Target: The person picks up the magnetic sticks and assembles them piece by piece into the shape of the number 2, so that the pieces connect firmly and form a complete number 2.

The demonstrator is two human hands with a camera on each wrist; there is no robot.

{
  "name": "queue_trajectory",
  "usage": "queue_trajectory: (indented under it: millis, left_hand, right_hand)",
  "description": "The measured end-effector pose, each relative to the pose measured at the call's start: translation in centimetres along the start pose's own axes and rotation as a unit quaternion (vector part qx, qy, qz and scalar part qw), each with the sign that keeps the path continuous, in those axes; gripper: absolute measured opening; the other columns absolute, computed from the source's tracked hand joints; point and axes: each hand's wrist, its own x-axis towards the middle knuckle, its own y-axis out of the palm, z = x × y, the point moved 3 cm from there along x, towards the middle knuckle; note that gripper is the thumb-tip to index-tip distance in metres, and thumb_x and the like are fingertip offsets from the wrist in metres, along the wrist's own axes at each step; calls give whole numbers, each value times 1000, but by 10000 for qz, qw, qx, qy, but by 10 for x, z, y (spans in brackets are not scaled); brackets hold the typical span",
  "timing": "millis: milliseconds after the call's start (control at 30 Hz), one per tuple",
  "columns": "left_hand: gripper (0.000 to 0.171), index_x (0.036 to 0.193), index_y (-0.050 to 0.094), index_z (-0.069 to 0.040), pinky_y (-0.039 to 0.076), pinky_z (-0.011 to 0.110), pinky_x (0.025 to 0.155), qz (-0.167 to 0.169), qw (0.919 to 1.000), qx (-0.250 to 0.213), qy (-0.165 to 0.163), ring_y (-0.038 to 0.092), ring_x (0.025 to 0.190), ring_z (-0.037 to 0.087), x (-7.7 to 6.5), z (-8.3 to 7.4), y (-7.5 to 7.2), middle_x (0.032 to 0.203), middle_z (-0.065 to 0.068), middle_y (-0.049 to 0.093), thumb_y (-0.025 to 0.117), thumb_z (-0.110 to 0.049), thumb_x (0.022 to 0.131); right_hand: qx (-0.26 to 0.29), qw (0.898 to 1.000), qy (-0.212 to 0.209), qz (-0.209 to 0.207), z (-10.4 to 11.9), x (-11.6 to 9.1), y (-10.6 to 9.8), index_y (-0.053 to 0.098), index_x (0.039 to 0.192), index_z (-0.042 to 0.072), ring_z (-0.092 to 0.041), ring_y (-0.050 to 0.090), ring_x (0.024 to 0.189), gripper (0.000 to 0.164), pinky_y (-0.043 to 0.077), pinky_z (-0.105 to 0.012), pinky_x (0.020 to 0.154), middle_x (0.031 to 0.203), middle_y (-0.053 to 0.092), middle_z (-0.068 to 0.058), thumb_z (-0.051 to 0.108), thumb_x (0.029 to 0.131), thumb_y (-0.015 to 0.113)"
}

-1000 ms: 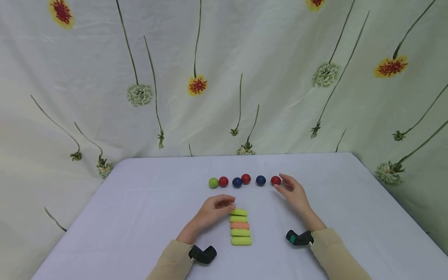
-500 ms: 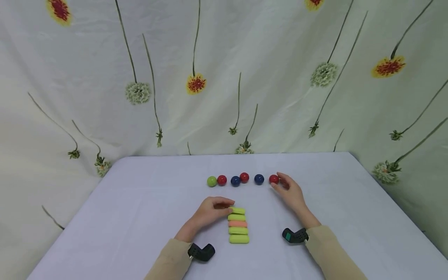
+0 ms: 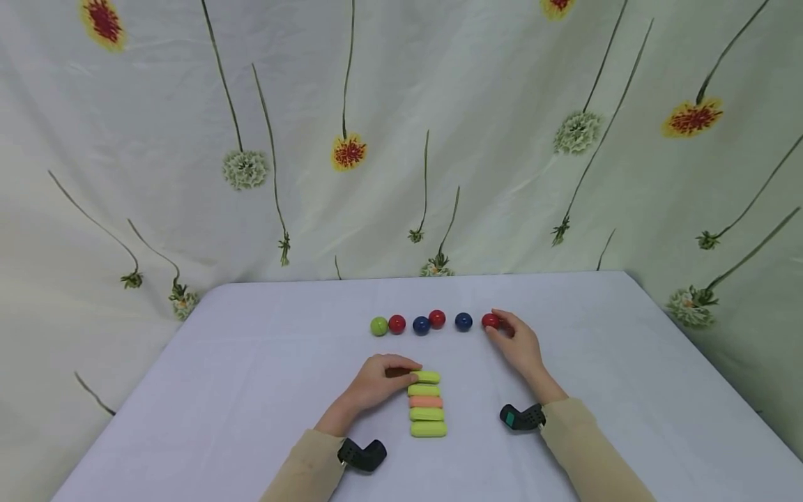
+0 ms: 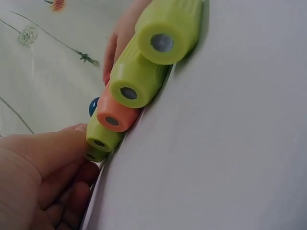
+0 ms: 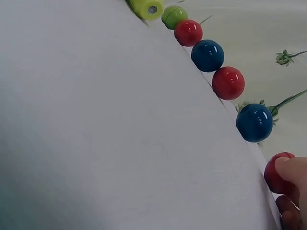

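Note:
Five is too many to count, so several magnetic rods lie side by side in a column before me. At its far end is a yellow-green magnetic rod (image 3: 429, 377), whose left end my left hand (image 3: 372, 382) pinches between thumb and fingers. In the left wrist view an orange rod (image 4: 115, 115) sits mid-column among yellow-green ones, each with a grey metal disc in its end. Beyond them runs a row of balls. My right hand (image 3: 519, 345) pinches the red ball (image 5: 273, 178) at the row's right end, its thumb on the near side.
Left of the held ball, the row has a blue ball (image 3: 463, 321), a red ball (image 3: 437, 319), another blue ball (image 3: 421, 325), another red ball (image 3: 396, 324) and a green ball (image 3: 379, 326). A white cloth (image 3: 251, 390) covers the table; a flowered curtain (image 3: 502, 174) hangs behind.
My right thumb and fingers have closed in on the red ball. My left fingers have settled onto the far rod's left end. The other rods and balls keep their places.

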Motion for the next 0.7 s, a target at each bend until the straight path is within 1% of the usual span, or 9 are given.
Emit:
queue_trajectory:
  millis: [67, 200, 267, 367, 500, 633, 667, 700]
  left_hand:
    - [22, 106, 72, -12, 48, 26, 82, -27, 10000, 40, -21, 59, 93, 13, 0, -1, 0, 103, -2, 66, 66, -24, 89]
    - [23, 106, 71, -12, 48, 25, 80, -99, 9999, 54, -37, 58, 90, 12, 3, 0, 0, 101, -3, 67, 66, -26, 89]
    - [23, 105, 71, -12, 48, 26, 79, -118, 9999, -73, -78, 58, 90, 13, 5, 1, -1, 100, -2, 67, 66, -27, 89]
    - [23, 105, 71, -11, 49, 27, 80, -160, 9990, -348, -214, 59, 91, 13, 7, 4, -3, 101, 0, 67, 66, -26, 89]
    - [24, 105, 71, -8, 50, 27, 79, -297, 9967, -604, -446, 60, 90, 13, 11, 5, -4, 102, 3, 67, 67, -24, 88]
    - [24, 105, 70, -3, 52, 26, 74, -444, 9928, -917, -623, 62, 83, 13, 14, -1, -2, 99, 7, 68, 67, -20, 88]
    - [24, 104, 70, -2, 52, 25, 72, -484, 9917, -991, -655, 62, 80, 14, 15, -4, -2, 97, 7, 68, 67, -19, 88]
    - [23, 105, 70, -1, 52, 27, 71, -527, 9908, -1035, -694, 63, 79, 16, 15, -10, -2, 96, 8, 68, 67, -17, 88]
  right_hand:
    - [-51, 10000, -52, -21, 0, 0, 0, 55, 128, 3, -32, 52, 113, 43, 43, -44, 95, 124, 57, -20, 18, 89, 65]
    - [-55, 10000, -60, -10, 1, -2, 0, 54, 128, 3, -32, 52, 112, 42, 43, -44, 95, 123, 57, -20, 19, 90, 64]
    - [-25, 10000, -36, -2, 1, -3, -1, 54, 127, 3, -31, 52, 110, 42, 43, -44, 94, 121, 57, -20, 21, 90, 64]
    - [88, 9999, 74, -3, 1, -4, -2, 56, 124, 4, -29, 54, 104, 44, 45, -42, 89, 116, 60, -17, 29, 89, 65]
    - [399, 9988, 269, -60, -1, -6, -4, 59, 118, 5, -25, 57, 98, 46, 47, -38, 84, 109, 63, -13, 37, 86, 67]
    - [628, 9971, 413, -155, -1, -6, -6, 59, 120, 5, -24, 57, 97, 49, 48, -35, 82, 108, 62, -13, 39, 86, 67]
    - [651, 9968, 439, -171, 0, -6, -6, 58, 121, 5, -25, 57, 98, 49, 48, -33, 81, 108, 62, -14, 38, 86, 67]
    - [665, 9965, 482, -167, 0, -6, -7, 58, 122, 5, -24, 57, 98, 49, 49, -31, 79, 109, 62, -14, 38, 86, 66]
